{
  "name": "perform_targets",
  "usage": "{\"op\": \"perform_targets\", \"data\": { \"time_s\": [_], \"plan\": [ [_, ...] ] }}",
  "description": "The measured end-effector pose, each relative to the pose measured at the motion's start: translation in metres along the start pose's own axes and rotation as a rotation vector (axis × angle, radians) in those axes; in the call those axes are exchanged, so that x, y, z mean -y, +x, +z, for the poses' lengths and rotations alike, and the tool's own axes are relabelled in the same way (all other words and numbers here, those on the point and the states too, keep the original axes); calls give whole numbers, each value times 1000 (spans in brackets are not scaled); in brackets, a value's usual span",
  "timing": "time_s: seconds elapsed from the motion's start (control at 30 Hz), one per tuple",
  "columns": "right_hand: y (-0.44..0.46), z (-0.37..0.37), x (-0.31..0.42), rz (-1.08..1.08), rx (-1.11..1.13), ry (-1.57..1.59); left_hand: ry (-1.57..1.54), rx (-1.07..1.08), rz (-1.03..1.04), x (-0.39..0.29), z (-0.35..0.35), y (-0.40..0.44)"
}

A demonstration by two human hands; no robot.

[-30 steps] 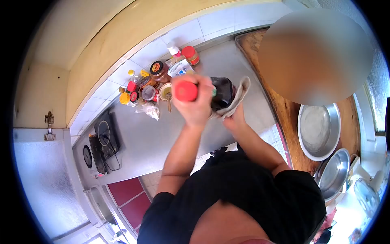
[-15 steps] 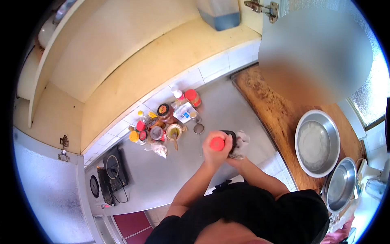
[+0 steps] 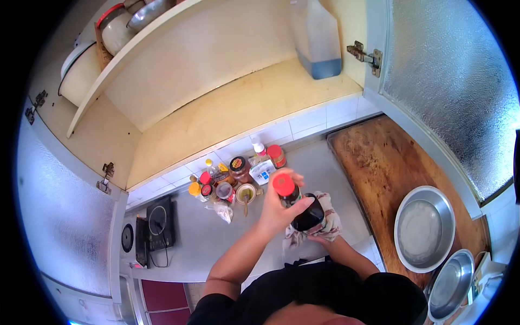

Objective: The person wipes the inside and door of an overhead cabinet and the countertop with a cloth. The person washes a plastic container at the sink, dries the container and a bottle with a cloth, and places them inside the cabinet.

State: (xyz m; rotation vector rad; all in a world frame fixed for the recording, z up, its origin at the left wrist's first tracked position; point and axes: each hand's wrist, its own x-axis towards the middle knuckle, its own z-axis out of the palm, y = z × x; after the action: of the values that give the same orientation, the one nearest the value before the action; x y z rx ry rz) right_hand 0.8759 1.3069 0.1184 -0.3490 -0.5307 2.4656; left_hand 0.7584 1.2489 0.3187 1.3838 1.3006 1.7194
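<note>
My left hand (image 3: 273,212) is closed around the neck of a dark bottle (image 3: 307,218) with a red cap (image 3: 283,184). The bottle is tilted over the steel counter, its cap pointing up and away from me. A patterned cloth (image 3: 331,218) is wrapped against the lower right side of the bottle. Low on that cloth, my right hand (image 3: 325,242) presses it to the bottle; most of its fingers are hidden. Left of the bottle stands an open jar (image 3: 245,194) with a brush-like handle sticking out.
Several jars and bottles (image 3: 238,169) line the tiled wall. A black cooker (image 3: 157,222) stands at the left. On the right, a wooden board (image 3: 379,157) bears a metal basin (image 3: 425,268) with a whitish content; a second basin (image 3: 449,284) is beside it. Above is a shelf (image 3: 244,114) with a jug (image 3: 319,46) of blue liquid.
The view has tipped upward. The bottle now leans, showing its dark side, and my left hand has opened its grip somewhat around the neck. More of the cloth shows, spread along the bottle.
</note>
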Motion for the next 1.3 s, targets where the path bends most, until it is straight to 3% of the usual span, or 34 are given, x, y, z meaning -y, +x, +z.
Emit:
{"op": "perform_targets", "data": {
  "time_s": [0.17,0.2,0.23,0.33,0.47,0.63,0.7,0.73,0.9,1.0,1.1,1.3],
  "plan": [
    [-4,45,26,8,-56,18,221,-191,-2,3,16,-2],
    [-2,51,27,22,-67,71,146,-179,-16,-9,21,1],
    [9,30,16,128,-62,363,166,-144,23,-19,22,3],
    [37,58,13,-10,50,249,171,-25,99,-47,19,15],
    [47,111,46,66,257,207,39,55,141,-116,13,53],
    [37,79,65,154,359,266,114,-66,632,-181,-10,107],
    [35,48,63,173,459,321,247,-158,682,-190,-23,130],
    [30,41,67,137,372,262,305,-119,608,-191,-31,139],
    [6,28,75,-11,-2,71,541,-161,688,-162,-51,200],
    [4,32,86,9,-246,141,581,-130,722,-147,-52,233],
    [11,17,87,35,-381,174,577,-106,684,-125,-54,270],
    [15,9,90,35,-448,107,522,-110,553,-98,-62,352]
  ]
}}
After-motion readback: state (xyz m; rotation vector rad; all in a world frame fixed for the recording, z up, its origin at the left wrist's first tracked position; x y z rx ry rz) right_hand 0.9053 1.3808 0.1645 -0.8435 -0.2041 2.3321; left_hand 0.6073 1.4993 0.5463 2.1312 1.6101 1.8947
